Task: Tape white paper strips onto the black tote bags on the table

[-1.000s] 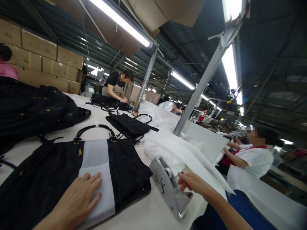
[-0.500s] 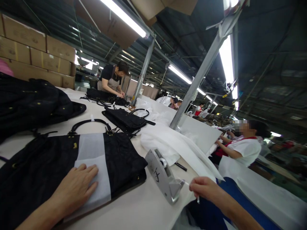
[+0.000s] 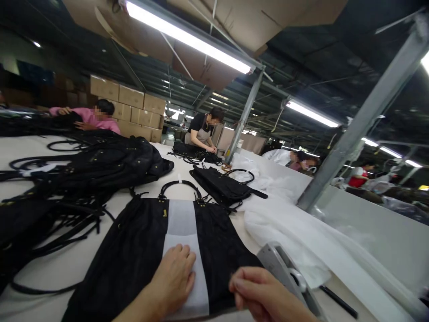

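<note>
A black handbag (image 3: 134,250) lies flat on the table, its handle pointing away from me. A white paper strip (image 3: 182,218) runs down its middle. My left hand (image 3: 177,275) rests on the lower part of this strip, palm down, fingers lying on the paper and holding nothing. Over the bag's lower right part is my right hand (image 3: 256,288), thumb and fingertips pinched together; what they hold, if anything, is too small to make out. Just beyond it stands a grey tape dispenser (image 3: 288,268), partly hidden by the hand.
Black bags with straps (image 3: 114,156) are heaped at the left. Another black bag (image 3: 224,183) lies beyond the handle. White sheeting (image 3: 301,237) and a black marker (image 3: 338,302) are at the right. A metal post (image 3: 355,120) rises there. Two people handle black items across the table.
The view has turned left, bringing a person in pink into sight. My right hand has moved from beside the tape dispenser to over the bag. My left hand stays on the paper strip.
</note>
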`<state>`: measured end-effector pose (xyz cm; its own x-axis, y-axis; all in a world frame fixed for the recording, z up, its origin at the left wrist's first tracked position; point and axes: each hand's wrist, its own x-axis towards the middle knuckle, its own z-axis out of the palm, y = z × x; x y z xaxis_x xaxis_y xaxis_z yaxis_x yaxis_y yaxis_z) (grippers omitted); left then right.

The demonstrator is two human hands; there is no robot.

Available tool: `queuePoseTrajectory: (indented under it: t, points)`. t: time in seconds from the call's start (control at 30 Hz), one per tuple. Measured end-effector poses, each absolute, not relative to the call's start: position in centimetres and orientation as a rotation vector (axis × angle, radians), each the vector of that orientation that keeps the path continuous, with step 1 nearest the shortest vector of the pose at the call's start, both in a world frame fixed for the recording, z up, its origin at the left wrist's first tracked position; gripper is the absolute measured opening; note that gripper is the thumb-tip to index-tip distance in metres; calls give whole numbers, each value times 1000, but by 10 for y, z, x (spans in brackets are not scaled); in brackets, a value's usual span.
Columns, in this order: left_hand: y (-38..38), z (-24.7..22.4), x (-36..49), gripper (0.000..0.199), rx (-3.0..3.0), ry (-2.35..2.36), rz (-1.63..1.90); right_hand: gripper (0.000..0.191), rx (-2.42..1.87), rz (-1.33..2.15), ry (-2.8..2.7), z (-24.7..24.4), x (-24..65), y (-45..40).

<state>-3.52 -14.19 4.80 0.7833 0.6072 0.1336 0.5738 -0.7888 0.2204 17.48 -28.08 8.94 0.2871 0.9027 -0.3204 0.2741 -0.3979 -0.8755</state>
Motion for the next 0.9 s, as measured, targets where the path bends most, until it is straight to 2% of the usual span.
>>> queuePoseTrajectory:
  t: [0.13, 0.27, 0.43, 0.9]
  points:
    - [-142, 45, -36, 37, 2784, 867, 306, 25, -1723, 1281, -1042, 99, 137, -167]
    - [-138, 53, -30, 31, 2725, 896, 212, 15, -1865, 1178, -1085, 78, 129, -107]
    - [-130, 55, -23, 35, 2626, 873, 83, 16, -1886, 1118, -1138, 56, 138, -97]
    - [-121, 61, -18, 36, 2695, 818, 2, 18, -1666, 962, -1331, 41, 144, -97]
